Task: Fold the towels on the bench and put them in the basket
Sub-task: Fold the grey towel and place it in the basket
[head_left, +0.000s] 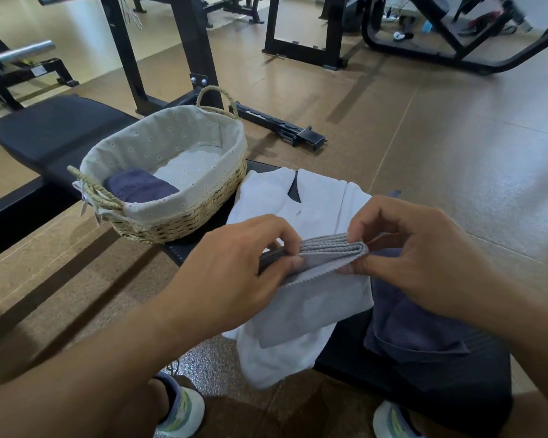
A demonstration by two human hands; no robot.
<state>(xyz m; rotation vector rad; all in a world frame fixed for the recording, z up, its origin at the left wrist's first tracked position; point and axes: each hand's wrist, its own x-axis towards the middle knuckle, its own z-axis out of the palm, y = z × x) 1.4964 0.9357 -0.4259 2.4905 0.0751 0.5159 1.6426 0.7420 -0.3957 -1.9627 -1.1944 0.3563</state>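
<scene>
A grey ribbed towel (326,252), folded over at its top edge, is held above the black bench (393,371). My left hand (234,267) pinches its left end and my right hand (418,254) pinches its right end. Beneath it a white towel (298,197) lies spread across the bench and hangs over the near side. A dark blue towel (405,324) lies crumpled on the bench under my right hand. The woven basket (178,219) with a pale cloth lining stands on the bench to the left, holding one folded dark blue towel (140,186).
Black gym frames (190,52) and a barbell (23,52) stand behind the bench. A low black bar (282,128) lies on the brown floor past the basket. My shoes (181,409) are on the floor at the bottom.
</scene>
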